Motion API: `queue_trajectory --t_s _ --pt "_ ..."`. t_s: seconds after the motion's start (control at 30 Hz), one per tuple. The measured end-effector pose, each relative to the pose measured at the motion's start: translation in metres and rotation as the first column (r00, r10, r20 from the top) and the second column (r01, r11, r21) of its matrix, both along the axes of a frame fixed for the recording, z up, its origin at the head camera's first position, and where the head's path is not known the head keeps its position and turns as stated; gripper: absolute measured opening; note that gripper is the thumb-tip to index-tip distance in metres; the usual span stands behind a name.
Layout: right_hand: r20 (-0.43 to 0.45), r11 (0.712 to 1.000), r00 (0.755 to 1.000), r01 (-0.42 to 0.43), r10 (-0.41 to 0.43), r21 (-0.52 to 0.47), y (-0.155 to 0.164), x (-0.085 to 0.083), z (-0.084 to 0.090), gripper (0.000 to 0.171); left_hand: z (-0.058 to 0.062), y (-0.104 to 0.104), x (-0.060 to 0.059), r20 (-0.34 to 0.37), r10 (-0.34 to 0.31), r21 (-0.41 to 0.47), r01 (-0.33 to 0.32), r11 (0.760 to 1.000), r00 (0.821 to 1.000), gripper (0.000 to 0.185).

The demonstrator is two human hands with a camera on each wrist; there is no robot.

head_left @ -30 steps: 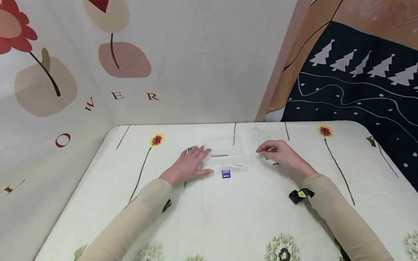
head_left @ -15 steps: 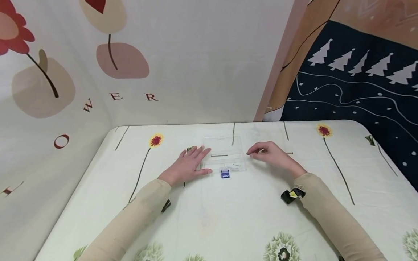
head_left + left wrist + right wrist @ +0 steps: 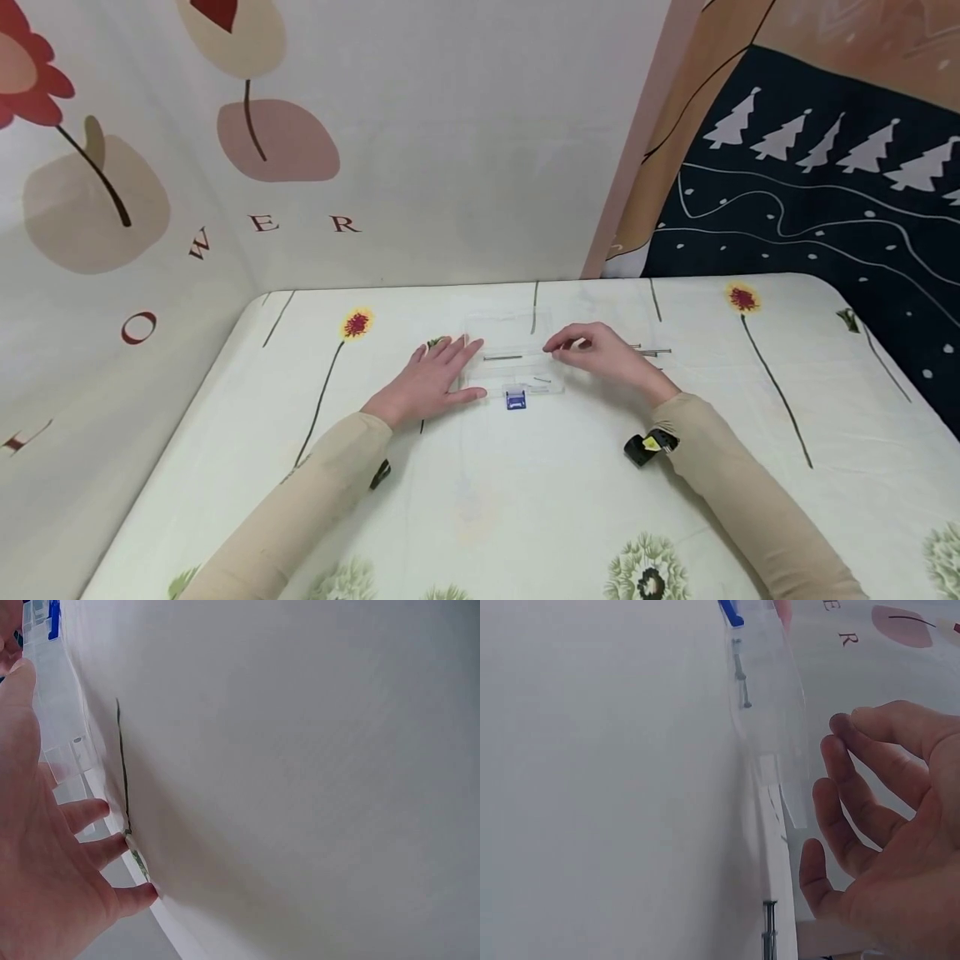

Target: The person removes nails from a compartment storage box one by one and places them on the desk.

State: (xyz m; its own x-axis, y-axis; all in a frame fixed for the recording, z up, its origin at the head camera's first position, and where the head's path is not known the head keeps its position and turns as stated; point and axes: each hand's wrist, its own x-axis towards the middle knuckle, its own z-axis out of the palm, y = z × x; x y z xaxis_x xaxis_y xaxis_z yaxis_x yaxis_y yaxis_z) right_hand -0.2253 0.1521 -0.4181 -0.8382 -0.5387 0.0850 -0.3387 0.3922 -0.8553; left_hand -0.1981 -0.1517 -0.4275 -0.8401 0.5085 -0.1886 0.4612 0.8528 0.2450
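Observation:
A clear plastic box [image 3: 501, 375] with compartments and a blue latch [image 3: 516, 401] sits on the table. One long nail [image 3: 502, 358] lies in it, with a smaller nail [image 3: 542, 380] near the latch. My left hand [image 3: 432, 379] rests flat with fingers spread at the box's left side. At the right side, my right hand [image 3: 596, 354] brings thumb and index fingertips together in a pinch. A tiny dark tip shows there in the head view; I cannot tell what kind of thing it is. The other fingers [image 3: 826, 799] curl loosely.
Several loose nails [image 3: 654, 352] lie on the table right of the box, partly behind my right hand. The flower-patterned cloth [image 3: 480, 517] covers the table. A printed white fabric wall [image 3: 450, 150] stands behind it, and a dark tree-patterned fabric [image 3: 810, 192] hangs at the right.
My right hand has moved left from the loose nails to the box's right side, fingertips still pinched. More of the loose nails now show behind it. My left hand has stayed in place.

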Motion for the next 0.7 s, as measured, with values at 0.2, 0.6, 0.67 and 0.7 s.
queue_trajectory --t_s 0.2,0.6,0.67,0.7 --pt "-0.013 1.0 1.0 -0.006 0.006 -0.01 -0.012 -0.002 0.002 0.018 0.0 0.0 0.0 0.008 0.008 0.0 -0.008 1.0 1.0 0.082" --pt "-0.019 1.0 1.0 0.004 -0.004 0.015 -0.026 -0.006 0.014 0.02 -0.001 -0.001 -0.001 0.001 0.006 -0.004 -0.006 1.0 1.0 0.084" --pt "-0.02 1.0 1.0 -0.003 0.003 0.014 -0.029 -0.007 0.016 0.02 -0.001 -0.001 -0.001 0.003 0.007 -0.006 -0.007 1.0 1.0 0.083" --pt "-0.018 1.0 1.0 -0.008 0.008 0.012 -0.03 -0.007 0.016 0.02 -0.001 -0.001 -0.001 0.005 0.008 -0.007 -0.008 1.0 1.0 0.083"
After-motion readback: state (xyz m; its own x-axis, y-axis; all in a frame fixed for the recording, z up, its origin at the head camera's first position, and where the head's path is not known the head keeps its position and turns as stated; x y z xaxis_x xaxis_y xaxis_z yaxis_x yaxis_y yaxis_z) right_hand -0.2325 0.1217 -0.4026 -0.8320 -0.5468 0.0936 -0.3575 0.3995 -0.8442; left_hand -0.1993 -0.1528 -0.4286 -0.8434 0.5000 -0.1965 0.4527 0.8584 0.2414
